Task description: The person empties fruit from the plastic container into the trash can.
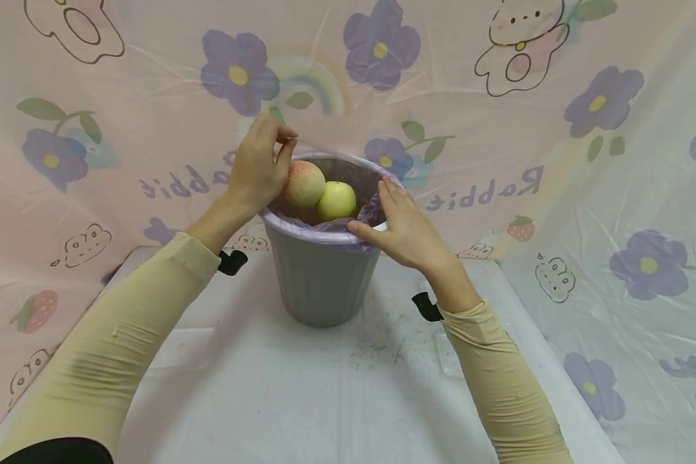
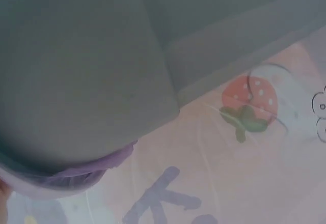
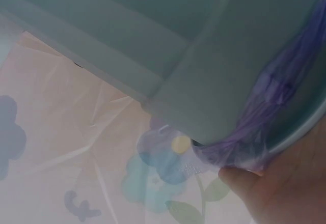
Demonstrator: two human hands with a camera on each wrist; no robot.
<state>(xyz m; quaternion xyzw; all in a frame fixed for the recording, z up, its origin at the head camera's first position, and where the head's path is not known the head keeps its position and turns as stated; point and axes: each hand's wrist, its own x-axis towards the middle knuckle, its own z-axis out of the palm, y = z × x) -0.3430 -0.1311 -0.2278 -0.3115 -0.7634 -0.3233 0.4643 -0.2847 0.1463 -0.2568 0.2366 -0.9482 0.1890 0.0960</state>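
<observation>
A grey trash bin [image 1: 325,277] stands upright, lined with a thin purple garbage bag [image 1: 330,225] that laps over its rim. Inside, near the top, a peach [image 1: 306,183] leans against a yellow-green apple [image 1: 338,201]. My left hand [image 1: 259,161] is at the bin's left rim beside the peach, its thumb and curled forefinger pinching the thin bag edge. On the opposite side my right hand [image 1: 408,225] rests on the rim, fingers extended along it and thumb on the front edge. The right wrist view shows bunched purple bag [image 3: 275,89] near a fingertip [image 3: 232,175].
Under the bin is a white table [image 1: 301,386] with dark specks to the bin's right. A patterned plastic curtain [image 1: 168,129] with flowers and rabbits hangs close behind and along both sides. Small black wrist mounts [image 1: 426,307] stick out from the sleeves.
</observation>
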